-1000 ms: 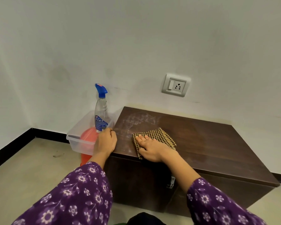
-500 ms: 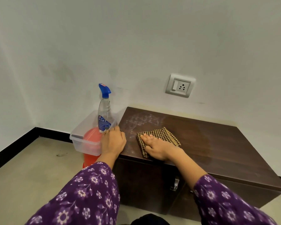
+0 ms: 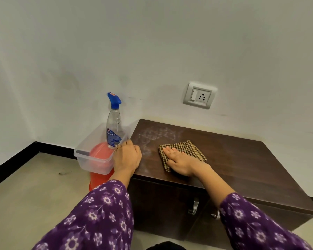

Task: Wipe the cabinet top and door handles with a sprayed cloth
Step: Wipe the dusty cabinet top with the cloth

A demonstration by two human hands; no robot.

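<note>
The right hand (image 3: 181,163) lies flat, fingers straight and together, pressing down on the checked cloth (image 3: 189,147). The cloth sits folded on the cabinet top (image 3: 242,159), in the left half, nearer the front edge than the back; its far end sticks out past the fingertips. A whitish smear covers the back left corner of the top, just beyond the cloth, and trails down along the left edge.

The left hand (image 3: 127,156) rests on the front left corner, its fingers bent over the left edge. Their tips are hidden, so I cannot tell whether they grip the edge or only lean on it.

Just off that left edge stands a spray bottle (image 3: 113,127) with a blue head, upright inside a clear tub (image 3: 90,159), close to the left fingers. The tub sits on an orange bucket-like thing (image 3: 98,179) on the floor (image 3: 34,186).

To the right of the cloth the dark top runs bare to its right edge and back edge, which meets the wall under a socket (image 3: 200,95). Below the front edge two metal door handles (image 3: 193,207) show, one partly behind the right sleeve (image 3: 251,224).
</note>
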